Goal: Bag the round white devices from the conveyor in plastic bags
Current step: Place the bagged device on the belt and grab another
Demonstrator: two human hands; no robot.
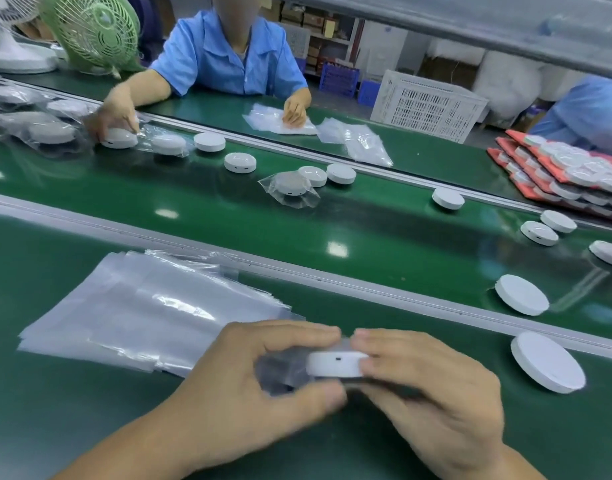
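Observation:
My right hand (pixel 432 393) grips a round white device (pixel 335 364) by its right edge, just above the green bench. My left hand (pixel 259 379) pinches a clear plastic bag (pixel 280 370) around the device's left side; the bag is blurred and partly hidden by my fingers. A stack of empty plastic bags (pixel 131 306) lies flat to the left of my hands. Another loose device (pixel 548 362) lies on the bench to the right. More devices sit on the conveyor (pixel 228 216), one of them near its front rail (pixel 521 294).
A bagged device (pixel 290 187) lies mid-belt among several loose ones. Across the belt a person in a blue shirt (pixel 225 57) handles a device and bags. Red trays of devices (pixel 571 171) are stacked at far right. A white crate (pixel 425 105) and fans (pixel 90 29) stand behind.

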